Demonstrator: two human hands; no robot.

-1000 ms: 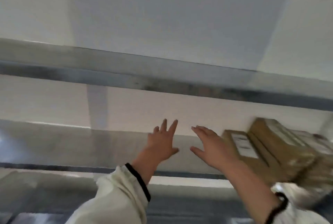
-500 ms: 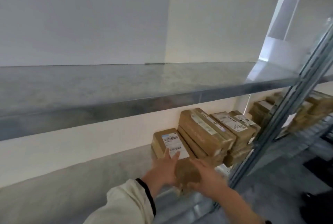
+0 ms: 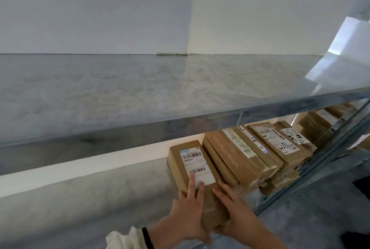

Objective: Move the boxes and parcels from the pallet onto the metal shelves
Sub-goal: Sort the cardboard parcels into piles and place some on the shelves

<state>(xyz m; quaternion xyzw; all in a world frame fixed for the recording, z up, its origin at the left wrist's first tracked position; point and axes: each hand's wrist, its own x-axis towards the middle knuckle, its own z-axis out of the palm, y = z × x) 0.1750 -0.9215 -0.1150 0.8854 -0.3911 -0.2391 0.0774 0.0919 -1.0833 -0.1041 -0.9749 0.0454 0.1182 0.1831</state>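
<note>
A brown cardboard box point(image 3: 190, 160) with a white barcode label lies flat on the lower metal shelf point(image 3: 84, 198). My left hand point(image 3: 186, 210) rests on its near left side, fingers stretched over the label. My right hand point(image 3: 236, 212) presses against the box's near right side. Both hands clasp the near end of this box. To its right sits a stack of similar brown boxes point(image 3: 240, 156) with labels, touching it or nearly so.
An upper metal shelf point(image 3: 160, 92) spans the view above the boxes, bare on top, with a white wall behind. A slanted metal upright point(image 3: 320, 162) stands at the right; more brown boxes point(image 3: 316, 122) sit beyond it. Grey floor lies lower right.
The view swung down and to the right from the shelf undersides to the box row. My hands went from open in the air to clasping the labelled box on the lower shelf.
</note>
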